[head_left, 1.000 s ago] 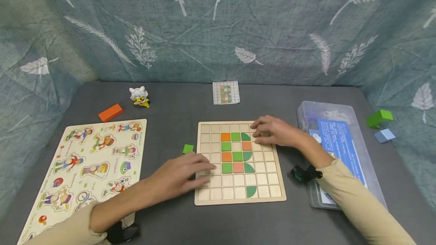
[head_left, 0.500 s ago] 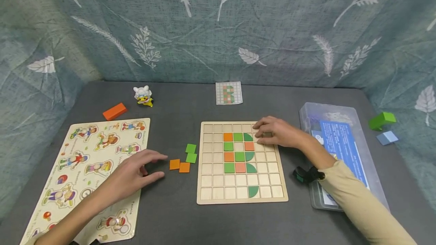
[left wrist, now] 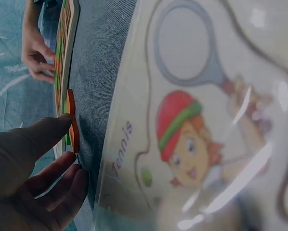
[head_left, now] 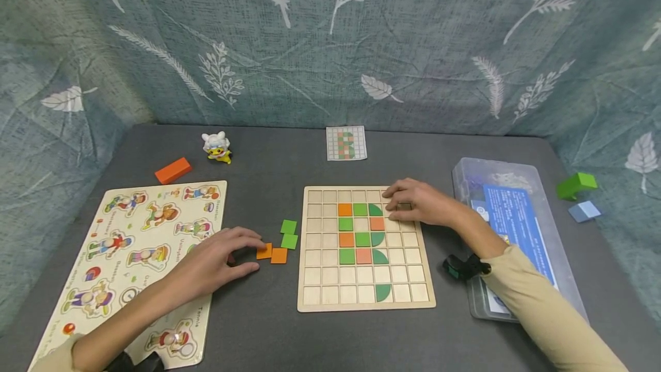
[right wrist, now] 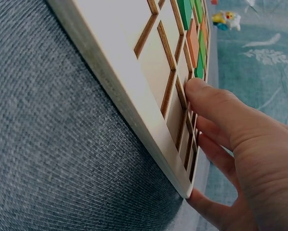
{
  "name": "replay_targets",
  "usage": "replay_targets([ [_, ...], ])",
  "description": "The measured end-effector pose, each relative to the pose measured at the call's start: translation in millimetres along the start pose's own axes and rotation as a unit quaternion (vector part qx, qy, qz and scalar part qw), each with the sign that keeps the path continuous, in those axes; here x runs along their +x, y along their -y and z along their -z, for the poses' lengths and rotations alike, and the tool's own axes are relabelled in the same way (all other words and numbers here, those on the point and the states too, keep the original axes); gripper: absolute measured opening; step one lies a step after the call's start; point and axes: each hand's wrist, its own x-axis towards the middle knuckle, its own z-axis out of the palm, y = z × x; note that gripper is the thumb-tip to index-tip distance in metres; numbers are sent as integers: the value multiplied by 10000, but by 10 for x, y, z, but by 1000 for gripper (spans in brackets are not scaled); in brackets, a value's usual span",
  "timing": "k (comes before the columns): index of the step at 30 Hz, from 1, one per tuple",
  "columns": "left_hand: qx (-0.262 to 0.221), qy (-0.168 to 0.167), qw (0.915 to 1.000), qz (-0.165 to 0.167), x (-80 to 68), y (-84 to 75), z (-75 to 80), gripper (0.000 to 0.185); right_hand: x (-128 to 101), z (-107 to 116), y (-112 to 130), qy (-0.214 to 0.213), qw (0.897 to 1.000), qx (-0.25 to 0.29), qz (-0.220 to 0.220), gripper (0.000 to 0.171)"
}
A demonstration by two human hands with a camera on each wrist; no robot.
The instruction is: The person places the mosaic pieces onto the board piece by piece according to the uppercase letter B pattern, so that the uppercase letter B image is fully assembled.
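In the head view, the left hand (head_left: 219, 257) is over the table left of the board, its index fingertip at the edge of an orange square tile (head_left: 264, 251). Thumb and fingers are spread apart; whether the fingertip touches the tile I cannot tell. A second orange tile (head_left: 279, 255) and two green tiles (head_left: 289, 241) lie beside it. The wooden grid board (head_left: 320, 306) bears orange and green squares and several dark green quarter-round tiles (head_left: 383, 293). The right hand (head_left: 420, 202) rests at the board's upper right corner, thumb on the grid (right wrist: 170, 96), with relaxed fingers.
A picture puzzle board (head_left: 116, 263) lies at the left, partly under the left forearm. Behind stand an orange block (head_left: 172, 170), a small figurine (head_left: 217, 147) and a pattern card (head_left: 346, 143). A clear plastic box (head_left: 563, 280), green block (head_left: 576, 186) and blue block (head_left: 584, 211) are right.
The left hand has gone from the grid board's left side back to the left, then moved slightly right to the orange tiles. The right hand has stayed at its corner.
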Motion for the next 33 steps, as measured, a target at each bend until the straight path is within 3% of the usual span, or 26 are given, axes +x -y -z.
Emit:
replay_targets([
  [10,435,164,9989,40,33,-30,-33,27,6,-13,15,11,10000,18,56,15],
  [17,775,-100,9964,-334,63,-25,-54,20,20,-21,-2,-48,10000,-24,60,14],
  [24,623,-681,9953,-304,108,-79,146,22,26,-37,7,50,10000,31,2,15],
  [29,512,-590,9901,-1167,248,-329,-47,20,13,-21,1,-5,10000,18,-9,15],
  [33,373,-426,9783,-1994,422,-557,-307,16,6,-9,-7,-23,10000,8,1,15],
])
